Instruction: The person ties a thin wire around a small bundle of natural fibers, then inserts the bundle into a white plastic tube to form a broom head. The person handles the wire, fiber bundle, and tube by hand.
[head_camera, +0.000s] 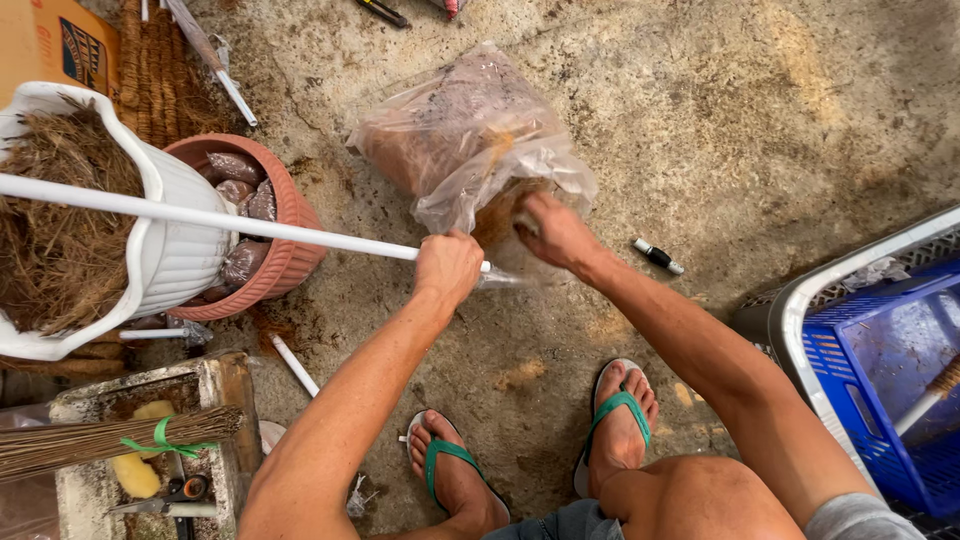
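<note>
Head view, looking straight down at a stained concrete floor (760, 110):

- Biggest thing at the right edge: a blue plastic crate (880, 370) nested in a grey one, a stick poking into it at lower right.
- Upper left, a white ribbed planter (175, 250) stuffed with dry brown fibre, leaning against a terracotta pot (290, 235) packed with small filled bags.
- Centre top, a clear plastic bag (470, 140) of brown coir-like material lies on the floor, its mouth sagging toward the person, likely so a hand can dig in.
- Long white pipe (220, 218) runs from the left edge across the planter to centre frame; it seems rested on the planter rim for support.
- Left hand (447, 265) is closed in a fist round the pipe's near end, steadying it level.
- Right hand (555, 232) is at the bag's mouth, fingers curled round a small clump or plug; what exactly it pinches, cannot tell.
- Lower left, a concrete block (215, 380) with a bundle of thin sticks tied in green, plus scissors (165, 498).
- Both feet in green flip-flops (620, 420) planted just below the work.
- Small black marker (658, 256) lies just right of the right wrist; a short white pipe offcut (295, 365) sits lower, near the left forearm.
</note>
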